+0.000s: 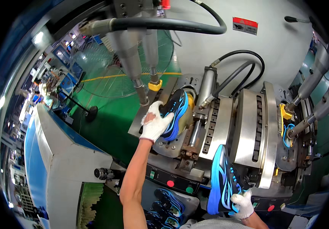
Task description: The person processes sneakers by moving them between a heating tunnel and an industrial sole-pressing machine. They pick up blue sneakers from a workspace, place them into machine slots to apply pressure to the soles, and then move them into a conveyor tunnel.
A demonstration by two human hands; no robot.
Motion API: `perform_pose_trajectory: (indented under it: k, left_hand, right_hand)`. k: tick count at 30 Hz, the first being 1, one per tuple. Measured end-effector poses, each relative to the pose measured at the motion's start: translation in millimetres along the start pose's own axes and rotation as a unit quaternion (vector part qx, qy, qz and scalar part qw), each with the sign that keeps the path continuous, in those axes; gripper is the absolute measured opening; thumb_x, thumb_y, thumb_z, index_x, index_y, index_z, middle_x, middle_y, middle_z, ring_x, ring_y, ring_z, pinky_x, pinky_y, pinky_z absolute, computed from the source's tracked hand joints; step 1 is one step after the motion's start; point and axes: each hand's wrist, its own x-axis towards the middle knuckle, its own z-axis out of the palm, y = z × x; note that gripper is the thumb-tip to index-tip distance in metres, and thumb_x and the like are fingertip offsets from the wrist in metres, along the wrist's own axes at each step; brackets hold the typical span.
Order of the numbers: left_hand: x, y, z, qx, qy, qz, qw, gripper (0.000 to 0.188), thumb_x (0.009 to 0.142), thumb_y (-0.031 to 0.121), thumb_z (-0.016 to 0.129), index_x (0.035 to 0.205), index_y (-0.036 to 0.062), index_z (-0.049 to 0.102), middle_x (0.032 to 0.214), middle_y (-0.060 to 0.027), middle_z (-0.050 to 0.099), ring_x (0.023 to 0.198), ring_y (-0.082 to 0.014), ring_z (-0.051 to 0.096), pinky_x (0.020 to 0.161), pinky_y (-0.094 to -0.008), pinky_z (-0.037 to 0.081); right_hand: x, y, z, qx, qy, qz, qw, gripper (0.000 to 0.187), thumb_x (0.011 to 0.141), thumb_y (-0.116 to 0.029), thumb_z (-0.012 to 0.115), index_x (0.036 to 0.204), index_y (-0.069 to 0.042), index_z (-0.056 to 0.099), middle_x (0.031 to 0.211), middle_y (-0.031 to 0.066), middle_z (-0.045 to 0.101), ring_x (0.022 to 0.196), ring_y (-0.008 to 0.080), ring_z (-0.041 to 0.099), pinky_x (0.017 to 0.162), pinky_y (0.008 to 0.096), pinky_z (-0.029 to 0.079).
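a black-and-blue shoe [180, 114] leans at the machine's left station, and the person's white-gloved left hand [153, 123] is gripping its side. a second shoe [218, 187] is held in front of the curved steel block [248, 129], the gloved right hand [243, 205] closed around its lower end. between the two runs a black control panel [179, 186]; below it more shoes [168, 206] lie together. past the machine, a fan's wire cage [95, 72] stands over green floor [109, 128].
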Motion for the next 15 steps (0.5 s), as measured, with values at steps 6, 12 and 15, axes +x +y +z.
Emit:
perform_pose_trajectory:
  k: [6, 12, 15]
  left_hand:
    - [-174.9, -32.8, -103.1, -0.066, 0.093, -0.054, 0.992, 0.055, 0.075, 0.02, 0.083, 0.121, -0.0011, 0.061, 0.114, -0.0195, 0.066, 0.105, -0.0313, 0.066, 0.093, -0.0395, 0.051]
    - [-388.6, -98.8, -135.1, 0.039, 0.118, -0.294, 0.948, 0.055, 0.07, 0.019, 0.084, 0.116, -0.0007, 0.061, 0.108, -0.0173, 0.066, 0.099, -0.033, 0.067, 0.089, -0.0411, 0.052]
    - [-481.4, -112.2, -136.0, 0.127, 0.072, -0.413, 0.899, 0.058, 0.078, 0.032, 0.084, 0.126, 0.009, 0.064, 0.113, -0.0152, 0.071, 0.1, -0.0322, 0.069, 0.09, -0.0425, 0.054]
  right_hand:
    - [106.1, -14.8, 139.6, 0.084, -0.08, -0.022, 0.993, 0.029, 0.089, -0.001, 0.069, 0.117, -0.002, 0.063, 0.102, 0.011, 0.072, 0.087, 0.0192, 0.072, 0.074, 0.0348, 0.062]
    - [331.6, 1.1, 220.7, -0.02, -0.057, -0.045, 0.997, 0.01, 0.089, -0.001, 0.065, 0.097, -0.006, 0.066, 0.091, 0.0117, 0.071, 0.073, 0.0245, 0.069, 0.056, 0.0431, 0.058]
    - [433.0, -10.0, 179.9, -0.33, 0.044, -0.088, 0.939, 0.014, 0.084, -0.005, 0.065, 0.098, -0.003, 0.069, 0.093, 0.0168, 0.072, 0.078, 0.0306, 0.071, 0.06, 0.0444, 0.058]
